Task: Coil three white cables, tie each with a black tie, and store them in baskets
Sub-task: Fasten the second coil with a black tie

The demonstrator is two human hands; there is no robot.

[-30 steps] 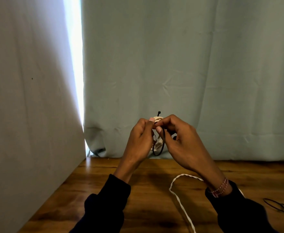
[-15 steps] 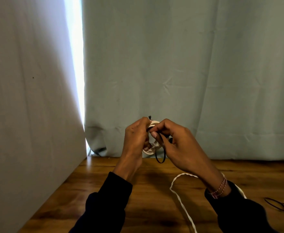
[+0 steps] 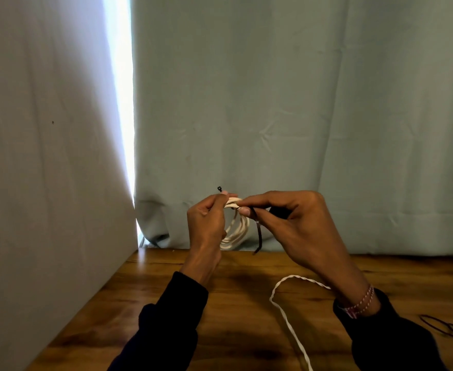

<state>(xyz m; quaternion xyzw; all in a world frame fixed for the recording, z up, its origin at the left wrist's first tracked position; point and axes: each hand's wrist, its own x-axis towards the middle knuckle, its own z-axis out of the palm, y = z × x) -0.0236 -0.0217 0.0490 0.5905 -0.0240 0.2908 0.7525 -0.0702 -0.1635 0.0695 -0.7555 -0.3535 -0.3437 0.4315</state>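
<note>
Two white cables and two black ties are seen: a coiled cable [image 3: 236, 228] is held above the wooden table [image 3: 166, 303] with its loops hanging downward, pinched at the top by the left hand [image 3: 206, 226], while a loose cable [image 3: 287, 311] lies on the table and is cut off at the bottom edge. One black tie [image 3: 258, 236] is pinched by the right hand [image 3: 295, 223] across the coil's top, its tail hanging down and its head [image 3: 219, 188] pointing up behind the left fingers. A second tie [image 3: 441, 326] lies looped at the far right, blurred; how the first passes round the coil is hidden.

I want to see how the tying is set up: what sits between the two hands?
In the head view, the coiled white cable hangs between the left hand and right hand, with the black tie dangling from the right hand's pinch.
</note>
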